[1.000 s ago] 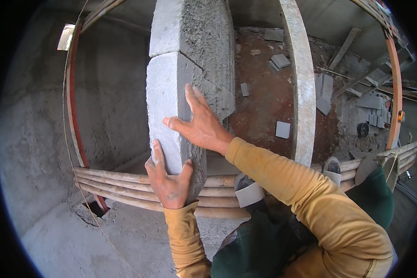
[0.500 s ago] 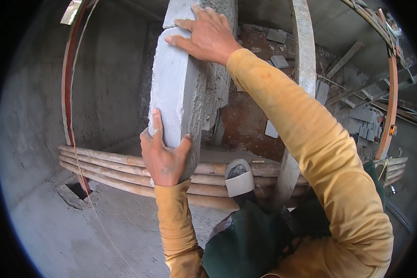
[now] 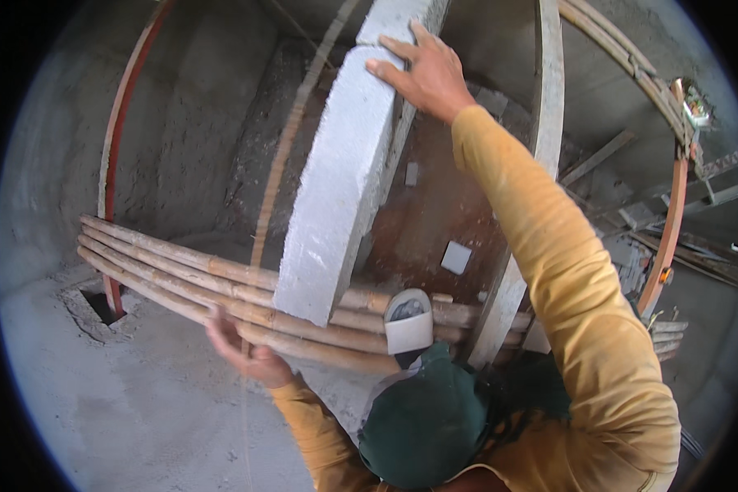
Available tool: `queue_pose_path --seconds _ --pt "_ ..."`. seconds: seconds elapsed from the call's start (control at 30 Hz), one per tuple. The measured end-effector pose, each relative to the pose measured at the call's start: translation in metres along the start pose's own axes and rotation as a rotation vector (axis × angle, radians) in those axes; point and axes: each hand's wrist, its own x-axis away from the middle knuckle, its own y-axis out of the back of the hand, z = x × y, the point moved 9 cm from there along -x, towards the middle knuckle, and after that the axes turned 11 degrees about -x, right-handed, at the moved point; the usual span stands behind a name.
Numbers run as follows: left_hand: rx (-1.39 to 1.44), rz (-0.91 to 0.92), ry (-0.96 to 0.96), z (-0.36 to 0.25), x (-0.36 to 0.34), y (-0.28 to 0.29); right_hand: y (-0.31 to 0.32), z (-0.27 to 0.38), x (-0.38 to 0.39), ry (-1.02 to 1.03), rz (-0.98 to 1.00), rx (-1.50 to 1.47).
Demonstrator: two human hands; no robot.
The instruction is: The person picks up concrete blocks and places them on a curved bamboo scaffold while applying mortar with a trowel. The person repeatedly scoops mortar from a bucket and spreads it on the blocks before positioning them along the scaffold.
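Observation:
My right hand (image 3: 422, 74) rests with spread fingers on the pale concrete blocks, over the joint between the long lower block (image 3: 328, 189) and the upper block (image 3: 385, 25). My left hand (image 3: 242, 348), blurred, is off the blocks, below and left of the lower one's end, fingers apart. A string (image 3: 275, 172), smeared by motion, runs down past it; whether the fingers touch it I cannot tell.
Bamboo poles (image 3: 164, 262) cross below the blocks, with a white slide sandal (image 3: 408, 328). A narrow beam (image 3: 547, 82) runs to the right. Red-edged uprights (image 3: 119, 123) stand left. Loose slabs (image 3: 455, 257) lie on the dirt floor below. Dark green cloth (image 3: 418, 418) shows beneath me.
My left hand has left the block and moved down and left. My right hand slid up to the joint, then shifted right with the view. The string now appears nearer the blocks.

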Motion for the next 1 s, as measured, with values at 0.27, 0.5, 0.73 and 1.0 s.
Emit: queue_pose_path --seconds 0.27,0.5,0.73,1.0 --pt "-0.136 0.592 0.25 0.18 0.123 -0.126 0.006 -0.007 -0.004 -0.123 0.044 0.045" --pt "-0.383 0.632 -0.062 0.197 0.133 -0.168 0.008 -0.016 -0.014 -0.115 0.113 0.079" --pt "-0.43 0.505 0.118 0.205 0.137 -0.177 0.003 -0.016 -0.018 -0.08 0.129 0.027" --pt "0.061 0.425 0.352 0.208 0.147 -0.165 0.005 -0.009 -0.016 -0.123 0.139 0.159"
